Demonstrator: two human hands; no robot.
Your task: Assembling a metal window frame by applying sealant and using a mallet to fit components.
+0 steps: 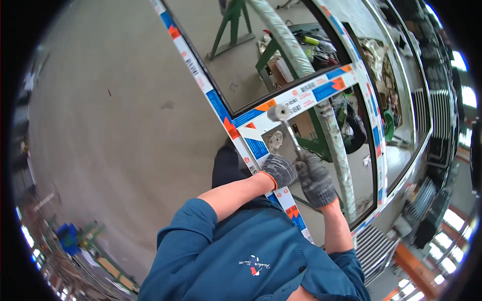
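Note:
A large window frame (217, 104), its rails covered in blue, orange and white film, lies across in front of me. In my right hand (317, 181), in a grey knitted glove, is the handle of a mallet (279, 113) with a pale cylindrical head. The mallet head appears over the crossbar, near its left corner joint; whether it touches is unclear. My left hand (280, 170), also gloved, reaches over the near left rail, its fingers curled at the inner edge. Its fingertips are partly hidden.
Beneath the frame run a film-wrapped support bar (286, 40) and green stands (232, 25). Tools and scraps lie in a pile (319, 47) beyond the opening. More frames (419, 100) stand to the right, with stacked metal profiles (374, 251) nearby. Grey floor (115, 140) spreads on the left.

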